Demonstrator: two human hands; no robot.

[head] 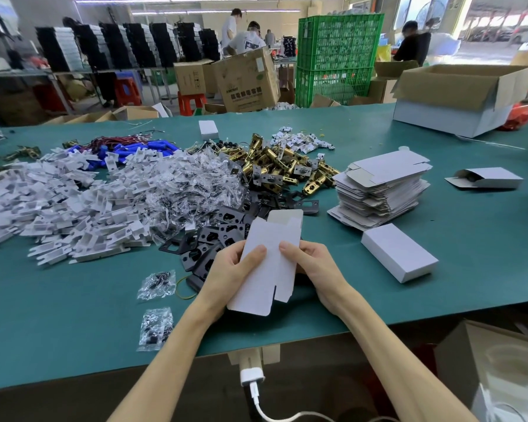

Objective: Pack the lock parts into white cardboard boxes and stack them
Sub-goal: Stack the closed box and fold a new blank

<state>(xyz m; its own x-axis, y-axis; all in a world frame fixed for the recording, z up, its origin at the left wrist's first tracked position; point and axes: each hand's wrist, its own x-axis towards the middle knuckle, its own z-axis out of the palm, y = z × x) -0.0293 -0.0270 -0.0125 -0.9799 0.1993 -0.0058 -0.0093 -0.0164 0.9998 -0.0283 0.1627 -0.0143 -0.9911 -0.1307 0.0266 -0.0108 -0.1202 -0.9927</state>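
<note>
The left hand and right hand grip one white cardboard box just above the green table, near its front edge. Each thumb presses flat on the upper face; the remaining fingers curl round the box's sides and underneath. The box is partly formed: the flaps at the far end stand open, and the flaps at the near end hang loose. Its surface is plain and matte, with no print.

Directly behind the box lies a pile of flat black metal plates with cut-out holes. Further back are shiny brass latches, a heap of clear crinkled screw bags and a wide heap of white plastic pieces. Two separate screw bags lie left of the left forearm.

To the right stands a stack of flat box blanks. A closed white box lies just in front of it. A large open carton sits at the far right corner.

A brown carton beyond the table bears dark printed characters, too blurred to read.
</note>
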